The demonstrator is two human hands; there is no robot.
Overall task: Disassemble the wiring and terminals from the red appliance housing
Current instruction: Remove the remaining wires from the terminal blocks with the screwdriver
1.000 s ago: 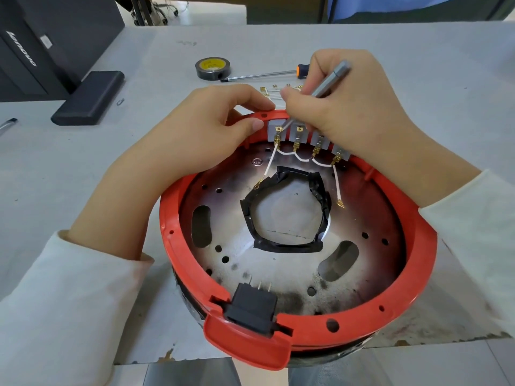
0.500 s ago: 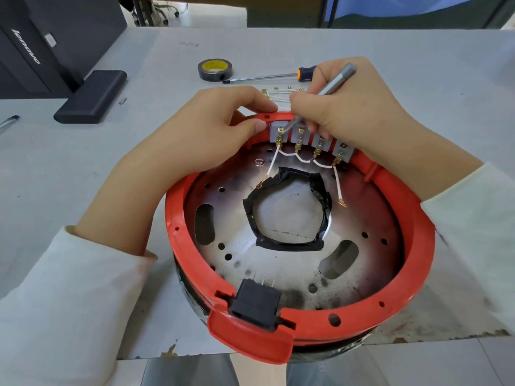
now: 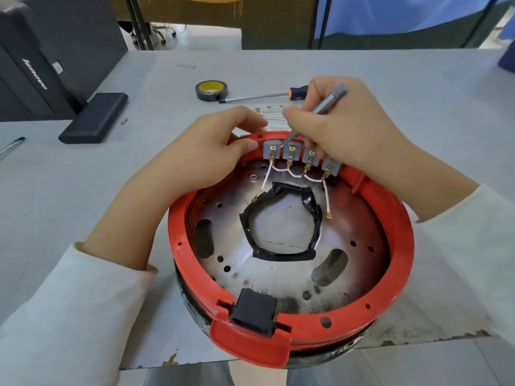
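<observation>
The red appliance housing (image 3: 398, 288) lies open side up on the table, with a metal plate (image 3: 362, 263) inside. Several grey terminal blocks (image 3: 291, 154) sit along its far rim, linked by short white wires (image 3: 280, 169) with brass lugs. My left hand (image 3: 203, 154) grips the far rim beside the leftmost block. My right hand (image 3: 345, 129) holds a thin grey screwdriver (image 3: 327, 103); its tip is at the top of the leftmost block. A black socket (image 3: 255, 310) is set in the near rim.
Behind the housing lie loose wires with brass lugs (image 3: 271, 112), an orange-handled screwdriver (image 3: 262, 97) and a roll of black tape (image 3: 211, 90). A flat black box (image 3: 94, 121) and a black computer case (image 3: 41, 57) stand at the left. The table's front edge is near.
The view has shifted slightly. My right hand has moved the screwdriver tip a little left, from between the blocks to the leftmost block. The left hand keeps its grip on the rim.
</observation>
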